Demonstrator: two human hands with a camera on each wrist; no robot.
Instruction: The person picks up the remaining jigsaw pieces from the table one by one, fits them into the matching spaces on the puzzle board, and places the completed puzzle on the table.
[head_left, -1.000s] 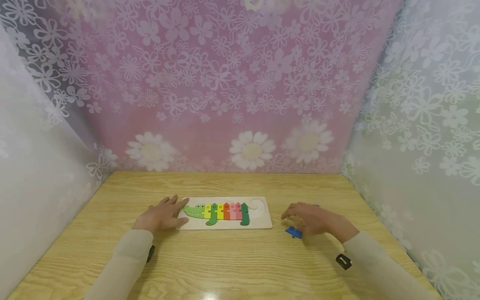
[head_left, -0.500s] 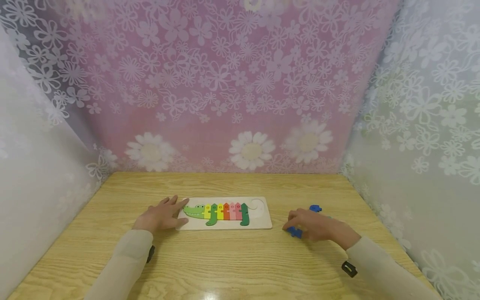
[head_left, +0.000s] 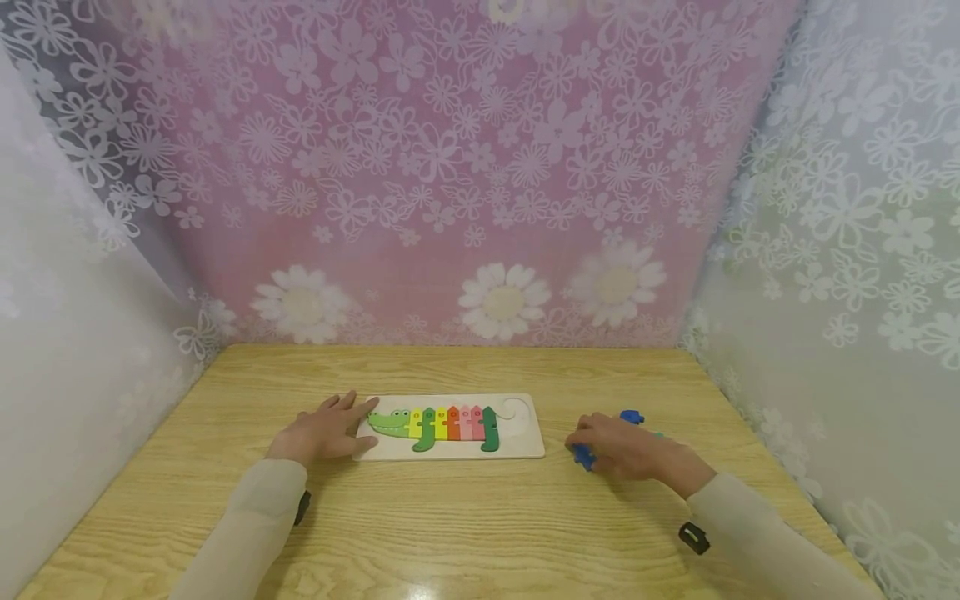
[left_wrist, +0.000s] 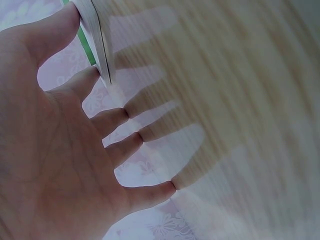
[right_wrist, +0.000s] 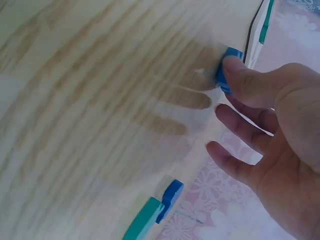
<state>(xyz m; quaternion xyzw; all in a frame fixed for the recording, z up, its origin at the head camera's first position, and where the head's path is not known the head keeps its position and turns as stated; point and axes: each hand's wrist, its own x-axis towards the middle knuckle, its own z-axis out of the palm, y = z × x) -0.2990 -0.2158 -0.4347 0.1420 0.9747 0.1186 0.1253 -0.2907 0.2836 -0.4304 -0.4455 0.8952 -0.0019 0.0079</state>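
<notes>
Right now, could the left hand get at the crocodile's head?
Probably yes: the left hand is at the end of the board nearest the head, and nothing visible lies between them.

Left sleeve [head_left: 243, 521]: long, plain, off-white, ending at the wrist. Right sleeve [head_left: 765, 542]: matching. Left wrist unit [head_left: 302, 507]: black, partly hidden by the sleeve. Right wrist unit [head_left: 693, 538]: black, small, oblong.

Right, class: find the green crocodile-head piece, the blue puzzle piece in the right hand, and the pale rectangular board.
Green crocodile-head piece [head_left: 389, 422], head view: its middle.
Held blue puzzle piece [right_wrist: 221, 78], right wrist view: uncovered side.
Pale rectangular board [head_left: 521, 441], head view: bare lower right.
</notes>
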